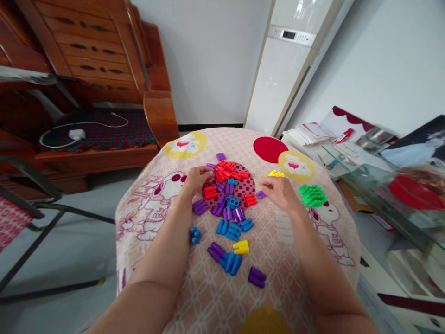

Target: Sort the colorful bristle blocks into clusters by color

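Observation:
My left hand (200, 179) is at the left edge of a pile of red plastic building blocks (226, 170), its fingers curled together. A purple block (210, 165) shows just beyond those fingertips; what they grip, if anything, is hidden. On the right, my right hand (279, 191) has its fingers bent in a pinch, and I cannot make out what is in them. Just below its fingertips is a small purple block (260, 195). Yellow blocks (276, 173) sit behind this hand, partly covered by it. Between my hands lie purple blocks (219, 204) and blue blocks (232, 201).
A patterned cloth covers the round table (208, 306). Green blocks (313, 195) form a cluster at the right. Nearer me lie a yellow block (241, 247) and a purple block (257, 277). A wooden bench (97, 153) stands left; a glass shelf (389, 195) stands right.

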Demonstrator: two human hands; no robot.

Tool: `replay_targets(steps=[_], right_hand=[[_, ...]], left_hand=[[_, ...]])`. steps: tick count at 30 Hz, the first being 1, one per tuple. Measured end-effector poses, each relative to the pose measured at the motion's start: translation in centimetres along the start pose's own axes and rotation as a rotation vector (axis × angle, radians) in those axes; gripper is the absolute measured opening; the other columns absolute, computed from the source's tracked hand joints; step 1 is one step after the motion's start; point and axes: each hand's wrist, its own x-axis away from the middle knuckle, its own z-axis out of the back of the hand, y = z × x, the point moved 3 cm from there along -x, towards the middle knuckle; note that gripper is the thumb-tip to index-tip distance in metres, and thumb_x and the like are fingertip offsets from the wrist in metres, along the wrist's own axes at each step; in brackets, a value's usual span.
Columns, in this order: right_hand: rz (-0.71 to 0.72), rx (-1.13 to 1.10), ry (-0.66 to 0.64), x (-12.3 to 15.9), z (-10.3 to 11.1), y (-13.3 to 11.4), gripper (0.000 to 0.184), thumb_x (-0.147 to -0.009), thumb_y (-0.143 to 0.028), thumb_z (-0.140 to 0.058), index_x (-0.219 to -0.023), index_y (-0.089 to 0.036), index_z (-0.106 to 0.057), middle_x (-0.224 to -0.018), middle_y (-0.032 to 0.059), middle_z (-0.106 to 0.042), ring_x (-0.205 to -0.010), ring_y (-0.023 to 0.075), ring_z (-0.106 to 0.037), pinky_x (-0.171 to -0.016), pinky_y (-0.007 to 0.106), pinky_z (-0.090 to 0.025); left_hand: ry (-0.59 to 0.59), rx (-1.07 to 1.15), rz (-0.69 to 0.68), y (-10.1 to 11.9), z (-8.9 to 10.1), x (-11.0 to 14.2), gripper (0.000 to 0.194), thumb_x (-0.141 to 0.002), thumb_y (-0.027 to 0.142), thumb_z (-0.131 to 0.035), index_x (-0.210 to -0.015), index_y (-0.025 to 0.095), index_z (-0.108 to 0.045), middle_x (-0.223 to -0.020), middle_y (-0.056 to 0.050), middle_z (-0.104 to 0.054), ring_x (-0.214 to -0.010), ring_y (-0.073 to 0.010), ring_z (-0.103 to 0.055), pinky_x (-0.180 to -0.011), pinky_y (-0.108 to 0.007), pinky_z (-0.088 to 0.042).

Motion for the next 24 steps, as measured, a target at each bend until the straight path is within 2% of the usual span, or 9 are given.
replay_targets(steps=[2, 4, 7, 9, 12, 17, 21, 24], right_hand=[[0.095, -0.05, -0.234, 2.4, -1.1, -3.0, 0.017, -0.086, -0.017, -0.059, -0.075, -0.018, -0.072, -0.07, -0.0004, -0.068, -0.066, 0.0129, -0.059, -0.065, 0.023, -0.037], [0.185, 0.011, -0.408, 4.9, -2.5, -5.2, 0.014, -0.086, -0.02, -0.064, -0.074, -0.018, -0.071, -0.07, 0.0, -0.067, -0.068, 0.0136, -0.058, -0.065, 0.025, -0.036], [0.302, 0.143, -0.546, 7.9, -4.6, -7.2, 0.009, -0.085, -0.027, -0.069, -0.084, -0.018, -0.07, -0.083, 0.0041, -0.069, -0.078, 0.0173, -0.06, -0.069, 0.027, -0.037], [0.342, 0.197, -0.571, 9.1, -5.3, -7.8, 0.008, -0.087, -0.023, -0.066, -0.091, -0.017, -0.068, -0.089, 0.0071, -0.069, -0.084, 0.0191, -0.061, -0.071, 0.028, -0.038], [0.342, 0.24, -0.558, 10.0, -5.4, -8.5, 0.01, -0.09, -0.015, -0.058, -0.098, -0.016, -0.065, -0.091, 0.0096, -0.068, -0.088, 0.0202, -0.061, -0.074, 0.029, -0.039], [0.306, 0.297, -0.587, 10.3, -5.3, -8.1, 0.008, -0.09, -0.016, -0.056, -0.09, -0.017, -0.064, -0.087, 0.0083, -0.068, -0.078, 0.0188, -0.06, -0.066, 0.029, -0.034], [0.278, 0.18, -0.548, 10.0, -4.8, -7.2, 0.004, -0.087, -0.022, -0.063, -0.087, -0.018, -0.063, -0.084, 0.004, -0.068, -0.075, 0.016, -0.059, -0.064, 0.027, -0.031], [0.165, 0.054, -0.466, 9.0, -3.4, -6.6, 0.009, -0.085, -0.021, -0.065, -0.077, -0.018, -0.062, -0.076, 0.0004, -0.065, -0.069, 0.0129, -0.056, -0.062, 0.025, -0.03]], left_hand=[[0.0, 0.007, 0.001, 0.0, -0.1, 0.0, 0.021, -0.066, 0.026, -0.075, -0.081, 0.012, -0.069, -0.066, -0.002, -0.07, -0.061, -0.013, -0.065, -0.062, -0.024, -0.054], [0.008, 0.009, 0.004, 0.0, -0.1, 0.0, 0.021, -0.065, 0.025, -0.075, -0.08, 0.012, -0.069, -0.065, -0.002, -0.07, -0.06, -0.0128, -0.065, -0.06, -0.023, -0.053], [0.011, 0.007, 0.001, 0.0, -0.1, 0.0, 0.02, -0.066, 0.025, -0.074, -0.081, 0.013, -0.069, -0.066, -0.002, -0.07, -0.061, -0.0132, -0.065, -0.059, -0.022, -0.053], [0.008, 0.011, -0.003, 0.0, -0.1, -0.1, 0.02, -0.066, 0.025, -0.074, -0.082, 0.013, -0.069, -0.067, -0.002, -0.071, -0.062, -0.0134, -0.066, -0.06, -0.023, -0.054], [0.009, 0.016, -0.007, -0.2, 0.0, -0.2, 0.021, -0.066, 0.025, -0.074, -0.082, 0.013, -0.069, -0.067, -0.003, -0.071, -0.062, -0.0134, -0.066, -0.062, -0.024, -0.054], [0.014, 0.018, 0.001, -0.3, 0.1, -0.4, 0.022, -0.064, 0.025, -0.074, -0.082, 0.012, -0.069, -0.064, -0.002, -0.069, -0.06, -0.0135, -0.065, -0.06, -0.024, -0.053], [0.005, 0.006, -0.009, -0.3, 0.1, -0.4, 0.023, -0.065, 0.026, -0.075, -0.083, 0.012, -0.07, -0.065, -0.003, -0.07, -0.061, -0.014, -0.066, -0.062, -0.024, -0.054], [0.004, -0.015, 0.01, -0.4, 0.1, -0.5, 0.023, -0.066, 0.027, -0.074, -0.085, 0.013, -0.07, -0.066, -0.002, -0.07, -0.062, -0.0146, -0.067, -0.062, -0.025, -0.054]])
